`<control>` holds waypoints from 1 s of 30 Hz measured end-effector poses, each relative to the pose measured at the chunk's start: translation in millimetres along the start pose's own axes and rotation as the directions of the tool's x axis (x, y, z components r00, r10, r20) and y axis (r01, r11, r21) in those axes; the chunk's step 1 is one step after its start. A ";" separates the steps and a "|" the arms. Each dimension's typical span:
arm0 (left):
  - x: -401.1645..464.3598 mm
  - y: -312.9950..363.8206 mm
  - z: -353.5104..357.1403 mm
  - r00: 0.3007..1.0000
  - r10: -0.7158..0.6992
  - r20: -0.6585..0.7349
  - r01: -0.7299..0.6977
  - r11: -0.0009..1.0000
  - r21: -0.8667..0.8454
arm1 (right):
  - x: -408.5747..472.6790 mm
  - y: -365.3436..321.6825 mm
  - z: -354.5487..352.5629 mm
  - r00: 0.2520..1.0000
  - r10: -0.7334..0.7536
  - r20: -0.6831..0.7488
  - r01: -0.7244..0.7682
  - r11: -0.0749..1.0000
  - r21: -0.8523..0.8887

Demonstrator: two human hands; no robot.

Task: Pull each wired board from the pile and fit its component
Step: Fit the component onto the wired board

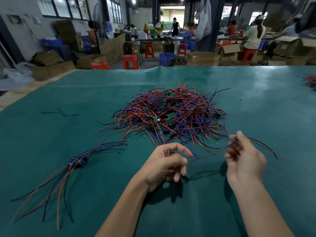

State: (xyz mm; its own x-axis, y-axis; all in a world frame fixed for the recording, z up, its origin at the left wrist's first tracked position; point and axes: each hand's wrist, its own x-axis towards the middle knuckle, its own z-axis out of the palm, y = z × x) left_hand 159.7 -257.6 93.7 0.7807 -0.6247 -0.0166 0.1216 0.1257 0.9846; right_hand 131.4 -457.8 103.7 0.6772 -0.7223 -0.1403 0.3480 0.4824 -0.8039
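A tangled pile (171, 115) of small green boards with red, blue and black wires lies in the middle of the green table (68, 93). My right hand (244, 158) is raised in front of the pile's near right edge and grips a wired piece, blurred by motion; its dark wires trail off to the right. My left hand (167, 165) hovers beside it with loosely curled fingers and holds nothing that I can make out. A bundle of finished boards (77, 162) lies at the left, its wires fanned toward the near edge.
A loose blue wire (59, 113) lies at the far left of the table. Another small heap of wires (310, 82) sits at the right edge. Beyond the table are red stools, cardboard boxes, blue crates and people at benches.
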 end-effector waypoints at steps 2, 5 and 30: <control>-0.3 1.6 -3.3 0.998 0.015 -0.064 -0.018 0.998 -0.059 | -0.8 -2.2 0.2 0.999 0.052 -0.005 -0.052 0.999 -0.001; 3.7 -0.4 -1.0 0.981 0.055 -0.188 -0.064 0.997 -0.045 | -19.2 12.8 8.8 0.961 0.104 0.258 -0.059 0.982 -0.177; -83.3 49.2 -105.3 0.454 0.430 -0.780 0.726 0.330 0.604 | -43.5 65.3 14.7 0.549 0.223 0.806 0.833 -0.066 -0.549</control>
State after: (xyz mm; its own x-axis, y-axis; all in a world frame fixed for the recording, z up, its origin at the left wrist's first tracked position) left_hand 165.2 -118.2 125.2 0.8849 0.3720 0.2804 0.2365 -0.8773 0.4176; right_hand 134.3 -387.6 65.8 0.9716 0.1106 0.2092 0.1851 -0.9058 -0.3811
